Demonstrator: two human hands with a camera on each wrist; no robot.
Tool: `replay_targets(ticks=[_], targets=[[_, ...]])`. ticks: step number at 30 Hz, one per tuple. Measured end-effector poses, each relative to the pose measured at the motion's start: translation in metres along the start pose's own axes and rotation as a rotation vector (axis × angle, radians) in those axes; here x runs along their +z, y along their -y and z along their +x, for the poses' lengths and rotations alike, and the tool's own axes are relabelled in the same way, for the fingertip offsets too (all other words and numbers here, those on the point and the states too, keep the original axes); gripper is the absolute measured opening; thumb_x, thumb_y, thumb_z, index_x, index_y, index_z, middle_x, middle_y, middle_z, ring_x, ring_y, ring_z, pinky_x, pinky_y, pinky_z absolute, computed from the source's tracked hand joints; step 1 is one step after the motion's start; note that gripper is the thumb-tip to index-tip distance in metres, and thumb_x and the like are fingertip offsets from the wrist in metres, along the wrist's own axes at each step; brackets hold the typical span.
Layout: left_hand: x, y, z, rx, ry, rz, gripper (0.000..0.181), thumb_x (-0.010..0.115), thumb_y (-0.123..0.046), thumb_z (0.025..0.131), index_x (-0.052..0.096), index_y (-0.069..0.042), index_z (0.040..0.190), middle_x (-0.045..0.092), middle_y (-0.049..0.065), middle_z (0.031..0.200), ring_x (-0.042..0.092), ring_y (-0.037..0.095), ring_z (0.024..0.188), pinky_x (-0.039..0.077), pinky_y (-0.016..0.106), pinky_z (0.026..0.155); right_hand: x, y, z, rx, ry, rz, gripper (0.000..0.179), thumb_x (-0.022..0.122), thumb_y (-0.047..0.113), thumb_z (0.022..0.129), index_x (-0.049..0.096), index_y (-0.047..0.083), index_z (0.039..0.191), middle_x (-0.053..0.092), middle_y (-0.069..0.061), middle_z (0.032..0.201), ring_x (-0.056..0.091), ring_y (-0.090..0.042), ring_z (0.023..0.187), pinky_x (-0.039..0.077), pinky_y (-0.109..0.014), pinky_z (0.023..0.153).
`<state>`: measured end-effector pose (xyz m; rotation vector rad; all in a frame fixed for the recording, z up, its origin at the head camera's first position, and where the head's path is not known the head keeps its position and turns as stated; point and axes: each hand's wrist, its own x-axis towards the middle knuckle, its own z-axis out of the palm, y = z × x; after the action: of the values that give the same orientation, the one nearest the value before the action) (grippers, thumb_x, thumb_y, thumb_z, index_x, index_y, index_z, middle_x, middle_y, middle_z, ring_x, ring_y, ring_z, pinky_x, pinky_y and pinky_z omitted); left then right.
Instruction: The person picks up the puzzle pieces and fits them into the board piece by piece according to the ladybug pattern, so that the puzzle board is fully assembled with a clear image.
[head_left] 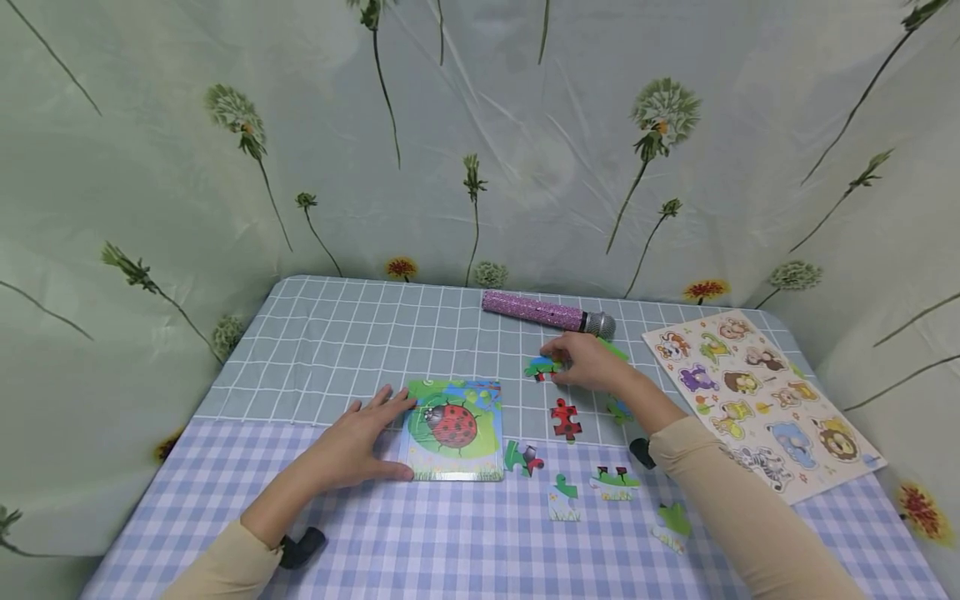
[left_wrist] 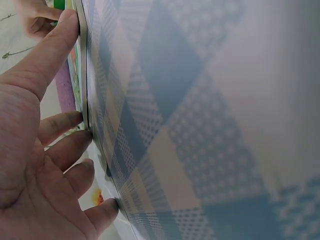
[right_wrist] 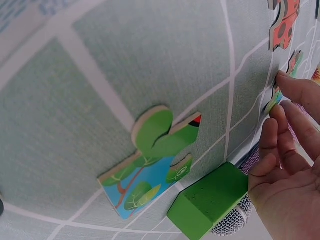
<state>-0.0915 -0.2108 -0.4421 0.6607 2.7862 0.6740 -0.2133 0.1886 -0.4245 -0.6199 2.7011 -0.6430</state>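
A square ladybug picture board [head_left: 453,429] lies flat on the table. My left hand [head_left: 358,446] rests at its left side, fingers spread and fairly straight, thumb and fingertips touching the edge. Over on the right, my right hand [head_left: 588,362] pinches a blue and green puzzle piece [head_left: 542,367] between thumb and fingers, low over the cloth. Just nearer to me lies a red spotted puzzle piece [head_left: 566,419]. In the right wrist view, a puzzle piece with leaves and a branch [right_wrist: 150,160] lies by a green block [right_wrist: 210,200].
Loose puzzle pieces lie nearer me: a green and red one [head_left: 523,457], a grassy corner [head_left: 564,500], one with black marks [head_left: 615,483] and another corner [head_left: 671,527]. A glittery pink microphone [head_left: 536,310] lies at the back. An animal picture board [head_left: 720,333] stands out at the right.
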Motion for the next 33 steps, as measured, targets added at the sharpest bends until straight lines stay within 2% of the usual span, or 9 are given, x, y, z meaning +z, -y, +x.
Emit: replay_targets(ticks=[5, 11, 15, 23, 27, 33], targets=[[0.0, 0.004, -0.001, 0.012, 0.006, -0.013, 0.108, 0.092, -0.056, 0.078, 0.045, -0.01, 0.164, 0.038, 0.014, 0.174, 0.032, 0.047, 0.161, 0.025, 0.081, 0.122, -0.001, 0.0, 0.0, 0.011, 0.004, 0.006, 0.041, 0.084, 0.013, 0.093, 0.075, 0.003, 0.131, 0.078, -0.01, 0.115, 0.068, -0.021, 0.102, 0.059, -0.045, 0.096], [-0.002, 0.009, -0.001, 0.032, 0.031, -0.02, 0.11, 0.092, -0.058, 0.077, 0.043, -0.015, 0.165, 0.033, 0.018, 0.175, 0.029, 0.05, 0.161, 0.023, 0.082, 0.122, -0.003, 0.0, -0.002, -0.003, -0.001, -0.005, 0.039, 0.085, 0.012, 0.091, 0.076, 0.002, 0.128, 0.075, -0.013, 0.117, 0.07, -0.023, 0.104, 0.061, -0.044, 0.096], [-0.001, 0.011, -0.002, 0.034, 0.043, -0.014, 0.11, 0.092, -0.06, 0.077, 0.043, -0.017, 0.165, 0.03, 0.018, 0.176, 0.027, 0.05, 0.162, 0.022, 0.081, 0.123, -0.004, 0.001, -0.003, -0.025, -0.011, -0.03, 0.038, 0.086, 0.014, 0.091, 0.077, 0.001, 0.126, 0.072, -0.014, 0.118, 0.07, -0.023, 0.101, 0.062, -0.04, 0.092], [-0.002, 0.011, -0.003, 0.036, 0.04, 0.002, 0.108, 0.091, -0.061, 0.077, 0.046, -0.017, 0.164, 0.03, 0.018, 0.176, 0.028, 0.049, 0.162, 0.024, 0.081, 0.123, -0.003, 0.0, -0.002, -0.077, -0.016, -0.094, 0.039, 0.086, 0.019, 0.09, 0.078, 0.002, 0.124, 0.072, -0.008, 0.106, 0.063, -0.015, 0.087, 0.057, -0.032, 0.078], [-0.003, 0.01, -0.003, 0.034, 0.04, 0.011, 0.108, 0.091, -0.062, 0.076, 0.046, -0.018, 0.164, 0.031, 0.017, 0.176, 0.03, 0.048, 0.162, 0.025, 0.079, 0.123, -0.002, 0.001, -0.003, -0.095, -0.031, -0.084, 0.039, 0.086, 0.022, 0.089, 0.078, 0.004, 0.123, 0.072, -0.005, 0.102, 0.063, -0.013, 0.086, 0.056, -0.031, 0.077], [-0.001, 0.011, -0.003, 0.038, 0.041, 0.013, 0.1, 0.088, -0.058, 0.083, 0.046, -0.018, 0.164, 0.032, 0.018, 0.176, 0.03, 0.049, 0.161, 0.026, 0.079, 0.123, 0.002, 0.004, -0.003, -0.137, -0.055, -0.076, 0.041, 0.086, 0.025, 0.089, 0.079, 0.006, 0.124, 0.073, -0.002, 0.099, 0.061, -0.011, 0.084, 0.056, -0.031, 0.076]])
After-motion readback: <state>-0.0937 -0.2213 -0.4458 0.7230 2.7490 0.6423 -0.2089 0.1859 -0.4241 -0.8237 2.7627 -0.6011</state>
